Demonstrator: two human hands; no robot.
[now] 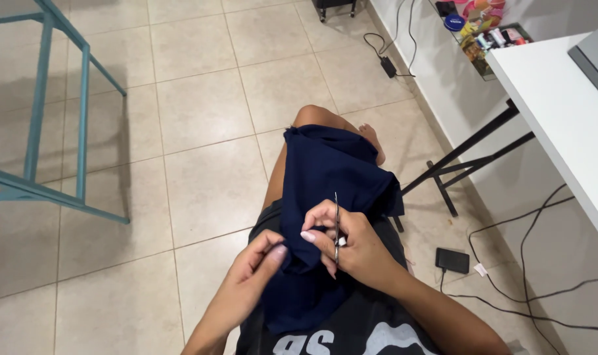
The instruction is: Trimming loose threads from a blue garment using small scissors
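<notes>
Hands both busy on the cloth (pixel 325 177): left hand (pixel 256 263) pinches a fold of the navy cloth near its middle, fingers closed on it; right hand (pixel 345 243) is clenched around small scissors (pixel 336 220), thin metal blades pointing up and away from the body, tip just over the fabric. Cloth is draped over the raised knee (pixel 312 117) and runs down the lap onto the dark shorts. Single head view, so the blade gap can't be read; can't tell if the scissors are parted or closed at the tip. Around: tiled floor (pixel 200 112), teal frame (pixel 49 131) at left, white table (pixel 562 112) at right with black legs, cables (pixel 529 263) and a small black box (pixel 452 260) on the floor beside the leg. Risks, as I judge them: blades sit very near the left fingertips, so a slip could nick them; cloth is slack, not tensioned, so a cut could wander or catch a second layer; bare thigh lies directly under the fabric, so a downward poke could reach skin.
</notes>
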